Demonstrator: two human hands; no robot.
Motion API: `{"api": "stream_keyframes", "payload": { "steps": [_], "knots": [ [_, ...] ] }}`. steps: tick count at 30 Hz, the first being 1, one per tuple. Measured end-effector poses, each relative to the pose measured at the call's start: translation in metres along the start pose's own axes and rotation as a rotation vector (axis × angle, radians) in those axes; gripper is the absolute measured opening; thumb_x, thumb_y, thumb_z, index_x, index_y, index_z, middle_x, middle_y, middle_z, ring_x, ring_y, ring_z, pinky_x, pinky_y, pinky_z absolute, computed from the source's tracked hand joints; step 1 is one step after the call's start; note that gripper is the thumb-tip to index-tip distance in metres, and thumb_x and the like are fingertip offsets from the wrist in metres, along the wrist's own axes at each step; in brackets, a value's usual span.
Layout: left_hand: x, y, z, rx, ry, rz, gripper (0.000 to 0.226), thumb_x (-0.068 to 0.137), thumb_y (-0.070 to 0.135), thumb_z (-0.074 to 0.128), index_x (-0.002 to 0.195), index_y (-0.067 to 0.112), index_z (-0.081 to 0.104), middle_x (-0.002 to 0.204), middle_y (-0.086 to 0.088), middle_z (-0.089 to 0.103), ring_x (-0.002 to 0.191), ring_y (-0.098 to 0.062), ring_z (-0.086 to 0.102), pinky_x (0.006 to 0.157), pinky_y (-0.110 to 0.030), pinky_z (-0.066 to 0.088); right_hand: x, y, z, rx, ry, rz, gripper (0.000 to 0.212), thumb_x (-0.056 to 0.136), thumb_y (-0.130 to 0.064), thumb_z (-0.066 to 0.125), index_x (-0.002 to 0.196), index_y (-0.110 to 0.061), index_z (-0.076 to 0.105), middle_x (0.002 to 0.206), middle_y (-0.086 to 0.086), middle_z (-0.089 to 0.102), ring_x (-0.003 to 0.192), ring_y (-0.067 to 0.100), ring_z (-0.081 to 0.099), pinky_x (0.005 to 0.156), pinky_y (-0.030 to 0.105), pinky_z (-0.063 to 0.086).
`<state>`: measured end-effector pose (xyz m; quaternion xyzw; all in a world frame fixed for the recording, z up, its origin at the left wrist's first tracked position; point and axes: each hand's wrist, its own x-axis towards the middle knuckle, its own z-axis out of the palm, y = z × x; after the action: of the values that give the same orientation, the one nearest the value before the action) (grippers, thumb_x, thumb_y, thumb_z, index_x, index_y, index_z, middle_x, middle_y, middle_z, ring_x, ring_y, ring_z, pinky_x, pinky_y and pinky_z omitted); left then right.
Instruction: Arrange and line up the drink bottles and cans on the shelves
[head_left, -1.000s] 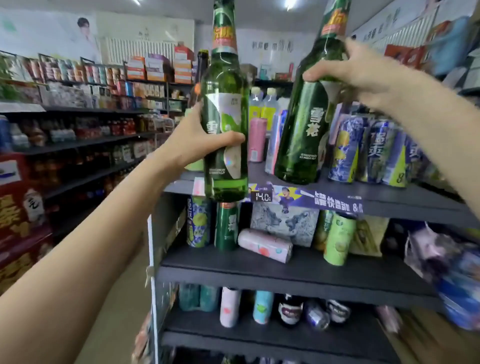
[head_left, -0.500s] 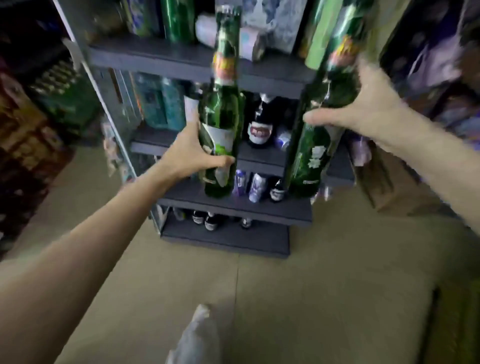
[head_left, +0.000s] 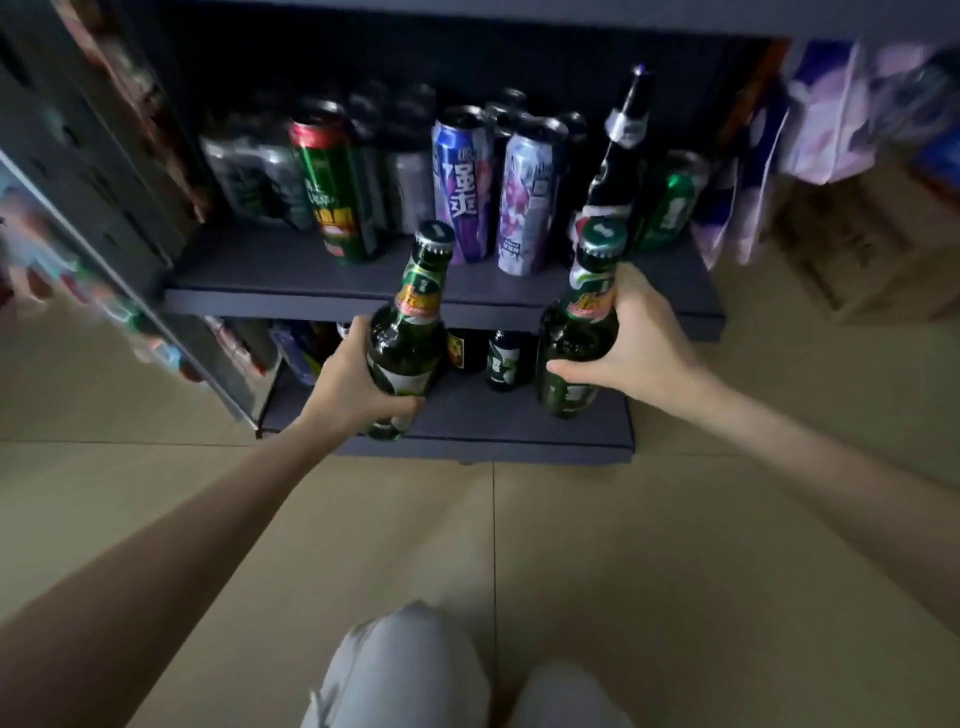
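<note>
Filling the upper frame, a dark grey shelf unit stands on a beige tiled floor. Its lowest shelf juts forward; the shelf above carries upright cans. A cardboard box sits on the floor to the right. The person's pale-trousered knees show at the bottom edge. Left hand grips the left green bottle round its body, fingers curled under the label; the bottle tilts slightly, its base at the front of the lowest shelf. Right hand grips the right green bottle at the shoulder, thumb across the front, its base over the same shelf. Between them, further back, stands a small dark bottle. Above: a green can, a blue can, a pale purple can, a tall dark bottle.
</note>
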<state>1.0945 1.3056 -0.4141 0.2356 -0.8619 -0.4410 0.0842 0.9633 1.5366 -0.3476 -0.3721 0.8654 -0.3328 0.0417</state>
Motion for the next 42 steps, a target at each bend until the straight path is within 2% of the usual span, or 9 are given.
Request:
{"api": "stream_keyframes", "payload": {
  "steps": [3, 6, 9, 16, 19, 24, 35, 39, 42],
  "knots": [
    [0.014, -0.042, 0.036, 0.028, 0.008, 0.043, 0.089, 0.045, 0.022, 0.075, 0.125, 0.014, 0.038, 0.091, 0.010, 0.055, 0.088, -0.011, 0.051, 0.059, -0.015, 0.036, -0.012, 0.048, 0.045, -0.039, 0.009, 0.011, 0.068, 0.062, -0.025, 0.085, 0.118, -0.013, 0.048, 0.112, 0.004, 0.051, 0.101, 0.014, 0.047, 0.078, 0.015, 0.030],
    [0.028, -0.076, 0.070, 0.049, 0.008, 0.099, 0.086, 0.055, 0.011, 0.083, 0.128, 0.012, 0.036, 0.095, 0.006, 0.056, 0.091, -0.015, 0.053, 0.070, -0.021, 0.037, -0.022, 0.092, 0.079, -0.078, 0.034, 0.024, 0.066, 0.062, -0.021, 0.086, 0.117, -0.010, 0.052, 0.111, 0.006, 0.056, 0.104, 0.020, 0.052, 0.074, 0.012, 0.027],
    [0.042, -0.101, 0.098, 0.062, 0.019, 0.140, 0.089, 0.049, 0.028, 0.074, 0.128, 0.015, 0.036, 0.103, 0.002, 0.058, 0.094, -0.016, 0.055, 0.076, -0.025, 0.038, -0.029, 0.128, 0.108, -0.109, 0.046, 0.079, 0.069, 0.063, -0.018, 0.086, 0.121, -0.006, 0.052, 0.116, 0.010, 0.058, 0.109, 0.025, 0.053, 0.074, 0.009, 0.026],
    [0.064, -0.130, 0.139, 0.024, 0.007, 0.122, 0.088, 0.042, 0.034, 0.074, 0.122, 0.021, 0.038, 0.102, -0.005, 0.063, 0.095, -0.022, 0.060, 0.074, -0.029, 0.044, -0.010, 0.187, 0.148, -0.059, 0.121, 0.173, 0.070, 0.065, -0.016, 0.084, 0.125, -0.008, 0.048, 0.116, 0.008, 0.057, 0.110, 0.023, 0.052, 0.075, 0.009, 0.027],
    [0.072, -0.135, 0.149, 0.013, 0.031, 0.099, 0.088, 0.042, 0.033, 0.074, 0.121, 0.020, 0.039, 0.105, -0.006, 0.063, 0.099, -0.024, 0.059, 0.080, -0.036, 0.048, 0.010, 0.200, 0.155, -0.008, 0.157, 0.229, 0.069, 0.067, -0.018, 0.083, 0.126, -0.010, 0.046, 0.120, 0.006, 0.057, 0.114, 0.021, 0.050, 0.081, 0.012, 0.029],
    [0.092, -0.146, 0.163, 0.034, 0.058, 0.075, 0.084, 0.055, 0.012, 0.085, 0.124, 0.013, 0.037, 0.111, -0.010, 0.059, 0.103, -0.026, 0.056, 0.078, -0.032, 0.043, 0.043, 0.221, 0.170, 0.052, 0.188, 0.325, 0.076, 0.067, -0.017, 0.083, 0.131, -0.009, 0.042, 0.128, 0.008, 0.054, 0.120, 0.024, 0.049, 0.087, 0.020, 0.033],
    [0.121, -0.166, 0.187, 0.033, 0.065, 0.090, 0.081, 0.055, 0.014, 0.087, 0.120, 0.014, 0.038, 0.109, -0.009, 0.061, 0.102, -0.027, 0.058, 0.082, -0.036, 0.048, 0.088, 0.253, 0.191, 0.126, 0.258, 0.435, 0.097, 0.067, -0.024, 0.082, 0.144, -0.008, 0.025, 0.142, 0.010, 0.042, 0.131, 0.028, 0.039, 0.107, 0.039, 0.035],
    [0.127, -0.168, 0.194, 0.000, 0.110, 0.082, 0.088, 0.056, 0.015, 0.087, 0.127, 0.015, 0.035, 0.114, -0.008, 0.060, 0.108, -0.027, 0.055, 0.087, -0.037, 0.047, 0.077, 0.257, 0.203, 0.205, 0.263, 0.458, 0.103, 0.070, -0.028, 0.080, 0.147, -0.009, 0.014, 0.150, 0.010, 0.030, 0.137, 0.026, 0.031, 0.112, 0.038, 0.028],
    [0.131, -0.170, 0.203, -0.031, 0.132, 0.083, 0.087, 0.057, 0.016, 0.087, 0.126, 0.015, 0.035, 0.114, -0.009, 0.060, 0.111, -0.029, 0.054, 0.090, -0.040, 0.047, 0.066, 0.262, 0.221, 0.293, 0.314, 0.495, 0.107, 0.065, -0.024, 0.084, 0.146, -0.016, 0.015, 0.146, 0.007, 0.034, 0.134, 0.025, 0.034, 0.109, 0.037, 0.029]
  ]
}}
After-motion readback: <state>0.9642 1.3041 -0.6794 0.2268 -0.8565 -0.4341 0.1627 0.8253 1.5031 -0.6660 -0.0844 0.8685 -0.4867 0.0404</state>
